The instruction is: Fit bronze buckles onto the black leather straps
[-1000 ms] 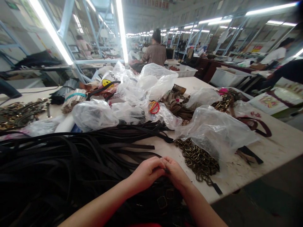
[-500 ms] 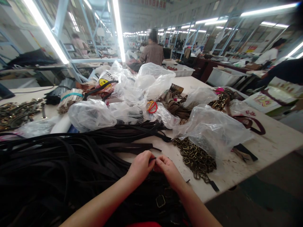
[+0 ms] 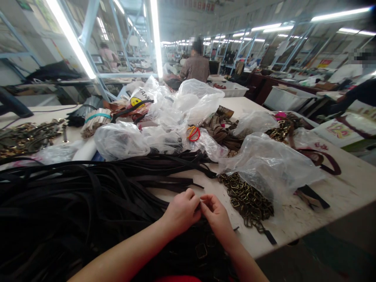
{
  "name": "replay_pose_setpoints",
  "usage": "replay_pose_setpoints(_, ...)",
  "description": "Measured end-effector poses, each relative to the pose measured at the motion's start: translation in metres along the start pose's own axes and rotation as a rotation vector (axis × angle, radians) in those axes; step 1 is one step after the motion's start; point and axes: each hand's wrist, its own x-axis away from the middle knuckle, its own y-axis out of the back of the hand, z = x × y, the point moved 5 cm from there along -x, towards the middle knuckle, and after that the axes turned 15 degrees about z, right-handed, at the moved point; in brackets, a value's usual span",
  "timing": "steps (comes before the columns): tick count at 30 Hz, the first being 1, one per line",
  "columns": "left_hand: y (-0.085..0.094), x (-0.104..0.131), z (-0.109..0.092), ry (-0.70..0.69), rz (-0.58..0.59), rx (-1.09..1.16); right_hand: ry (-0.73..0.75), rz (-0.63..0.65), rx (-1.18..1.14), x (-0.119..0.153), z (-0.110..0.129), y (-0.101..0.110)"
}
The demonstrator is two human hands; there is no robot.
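Note:
Near the front of the table my left hand [image 3: 182, 209] is closed, its fingers curled and its back turned up. The fingertips of my right hand [image 3: 216, 215] pinch together and meet it. Whatever small item lies between the fingers is hidden. Long black straps [image 3: 96, 182] spread in a heap to the left and under my forearms. Below the hands a square metal buckle [image 3: 201, 250] shows against dark material. To the right of my right hand lies a pile of brass-coloured buckles [image 3: 246, 199], partly under a clear plastic bag [image 3: 270, 160].
Red-and-orange-handled scissors [image 3: 194, 134] rest among clear plastic bags [image 3: 122, 141] in the middle. More metal hardware [image 3: 32, 135] lies at the far left. Brown straps [image 3: 221, 131] sit behind the scissors. The table's edge [image 3: 296, 237] runs along the right. Co-workers are farther back.
Both hands have shifted slightly right in view, along with the whole scene. The left fingers now cover the small dark piece that showed between the fingertips earlier.

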Motion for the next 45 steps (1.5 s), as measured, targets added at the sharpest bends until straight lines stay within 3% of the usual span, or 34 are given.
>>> replay_pose_setpoints(4, 0.0, 0.002, -0.008, 0.004, -0.013, -0.166, -0.039, -0.172, 0.158, 0.01, -0.003, 0.014)
replay_pose_setpoints(7, 0.0, 0.001, -0.001, -0.054, 0.025, -0.146, -0.07, -0.222, 0.156, 0.013, -0.015, 0.031)
replay_pose_setpoints(10, 0.0, 0.0, 0.029, -0.067, 0.028, -0.092, -0.115, -0.211, 0.348, 0.013, -0.023, 0.052)
replay_pose_setpoints(13, -0.004, -0.001, 0.07, 0.069, 0.07, -0.166, -0.123, -0.247, 0.697, 0.009, -0.017, 0.066)
replay_pose_setpoints(16, -0.01, -0.002, 0.089, 0.091, 0.122, -0.276, -0.01, -0.168, 0.878, -0.005, -0.001, 0.053)
replay_pose_setpoints(19, -0.014, 0.001, 0.085, 0.065, 0.108, -0.343, 0.073, 0.043, 1.02, -0.025, 0.007, 0.021)
replay_pose_setpoints(23, -0.024, 0.015, 0.081, 0.064, 0.205, -0.328, 0.0, 0.188, 1.218, -0.035, -0.003, -0.006)
replay_pose_setpoints(27, -0.033, 0.035, 0.089, 0.099, 0.347, -0.186, -0.02, 0.266, 1.31, -0.021, -0.012, -0.02)
replay_pose_setpoints(30, -0.033, 0.042, 0.098, 0.198, 0.328, -0.11, -0.003, 0.297, 1.32, -0.01, -0.009, -0.027)
replay_pose_setpoints(33, -0.029, 0.037, 0.103, 0.294, 0.286, -0.181, 0.021, 0.303, 1.311, -0.006, -0.002, -0.03)
replay_pose_setpoints(39, -0.016, 0.02, 0.097, 0.161, 0.222, -0.416, -0.066, 0.329, 1.205, -0.004, -0.005, -0.027)
replay_pose_setpoints(45, -0.002, -0.005, 0.129, 0.187, 0.25, -0.381, -0.028, 0.45, 1.003, 0.001, -0.003, -0.034)
